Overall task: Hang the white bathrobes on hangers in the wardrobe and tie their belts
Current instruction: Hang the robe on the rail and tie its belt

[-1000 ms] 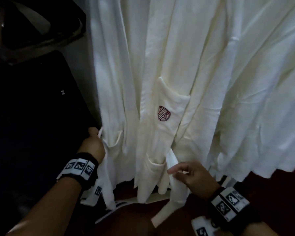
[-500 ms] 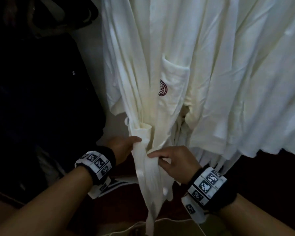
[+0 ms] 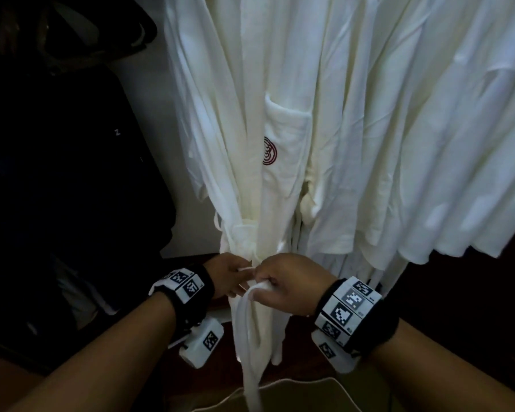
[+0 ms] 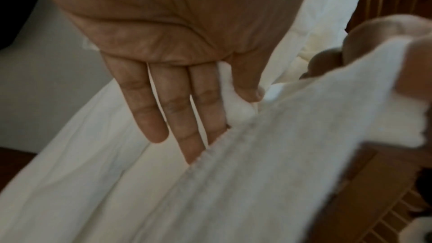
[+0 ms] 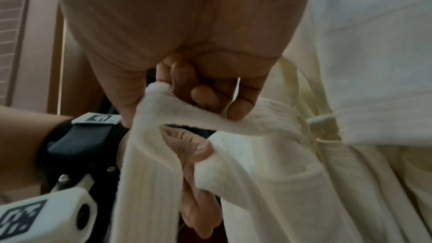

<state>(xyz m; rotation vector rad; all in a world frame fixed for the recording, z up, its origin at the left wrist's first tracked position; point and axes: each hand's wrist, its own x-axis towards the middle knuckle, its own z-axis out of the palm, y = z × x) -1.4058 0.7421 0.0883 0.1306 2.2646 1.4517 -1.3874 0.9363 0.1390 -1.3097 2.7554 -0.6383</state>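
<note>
A white bathrobe point(image 3: 283, 179) with a red logo on its chest pocket hangs in front of me, gathered at the waist by its belt point(image 3: 250, 337). Both hands meet just below the waist. My left hand point(image 3: 226, 275) pinches one belt end between thumb and forefinger, its other fingers point(image 4: 163, 103) straight against the cloth. My right hand point(image 3: 283, 281) has its fingers point(image 5: 203, 95) curled round the other belt strip point(image 5: 151, 154), which loops over the left thumb point(image 5: 196, 151) and hangs down. The belt point(image 4: 304, 127) crosses the left wrist view.
More white robes point(image 3: 428, 144) hang close on the right. A dark garment point(image 3: 72, 173) fills the left side. Behind the robe stands a pale wardrobe wall point(image 3: 188, 233), with dark wood point(image 3: 458, 307) below and wooden slats point(image 4: 385, 200) low on the right.
A second ago the hands were apart, each at a side of the robe. They have come together at the front with the belt ends, and the right hand now loops its strip over.
</note>
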